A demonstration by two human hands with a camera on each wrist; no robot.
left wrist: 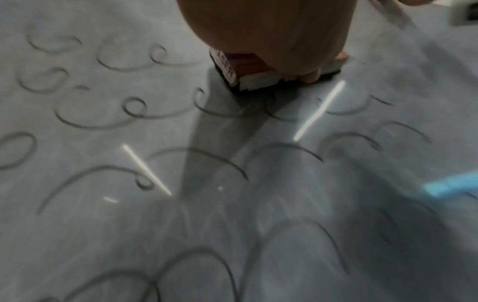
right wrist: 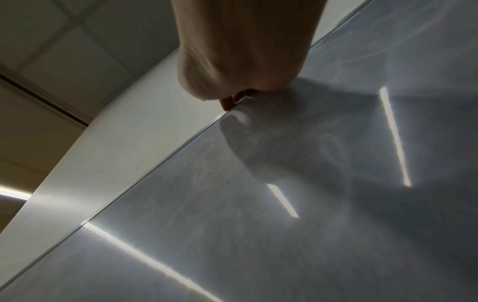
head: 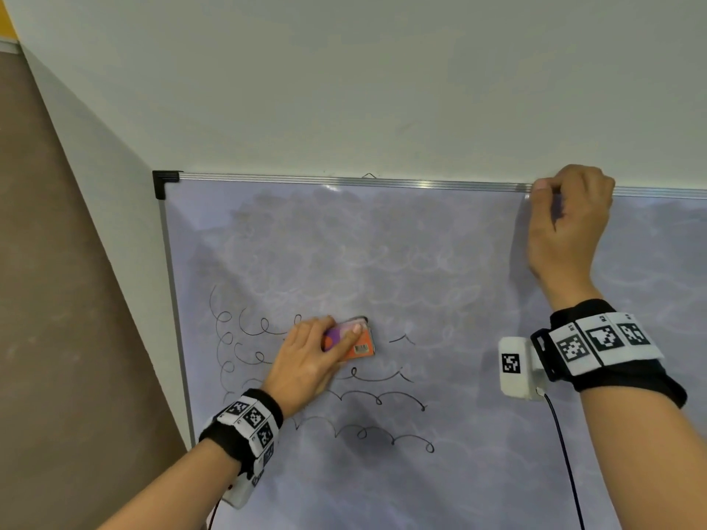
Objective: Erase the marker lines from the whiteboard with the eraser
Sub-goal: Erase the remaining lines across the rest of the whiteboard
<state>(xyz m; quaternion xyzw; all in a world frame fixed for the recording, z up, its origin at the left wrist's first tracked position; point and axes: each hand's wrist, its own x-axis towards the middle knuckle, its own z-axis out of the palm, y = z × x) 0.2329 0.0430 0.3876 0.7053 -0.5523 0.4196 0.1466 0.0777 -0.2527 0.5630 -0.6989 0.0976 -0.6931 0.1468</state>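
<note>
A whiteboard (head: 459,472) with a silver frame hangs on the wall. Black curly marker lines (head: 378,399) fill its lower left; the upper part shows only faint smeared traces. My left hand (head: 310,361) grips an orange and purple eraser (head: 355,344) and presses it flat on the board among the loops. The left wrist view shows the eraser (left wrist: 248,75) under my palm with its dark felt on the board, and marker lines (left wrist: 103,120) all around. My right hand (head: 566,219) curls its fingers over the board's top frame (head: 382,182); its fingertips (right wrist: 229,103) hook that edge.
The board's black plastic corner (head: 164,183) is at the upper left, against a white wall (head: 344,89). A brown surface (head: 57,300) lies to the left. A black cable (head: 566,460) hangs from my right wrist camera in front of the board.
</note>
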